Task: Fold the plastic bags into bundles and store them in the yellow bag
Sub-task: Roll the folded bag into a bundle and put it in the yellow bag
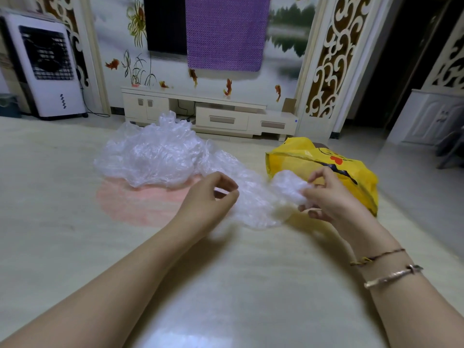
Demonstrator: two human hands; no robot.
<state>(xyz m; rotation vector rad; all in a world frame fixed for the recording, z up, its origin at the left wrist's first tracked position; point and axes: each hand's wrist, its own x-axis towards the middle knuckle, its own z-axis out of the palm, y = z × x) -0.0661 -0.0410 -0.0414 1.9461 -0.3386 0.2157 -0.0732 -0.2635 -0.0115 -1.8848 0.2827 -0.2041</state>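
clear plastic bag [253, 204] is pinched by curled fingers of left hand [211, 194] and right hand [324, 194].

Bare forearms without sleeves; the right wrist wears a thin braided cord bracelet [378, 257] and a metal bangle [393, 275].

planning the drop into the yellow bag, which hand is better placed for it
Right. The right hand already pinches the bunched end of the clear bag beside the yellow bag; the left hand is farther away.
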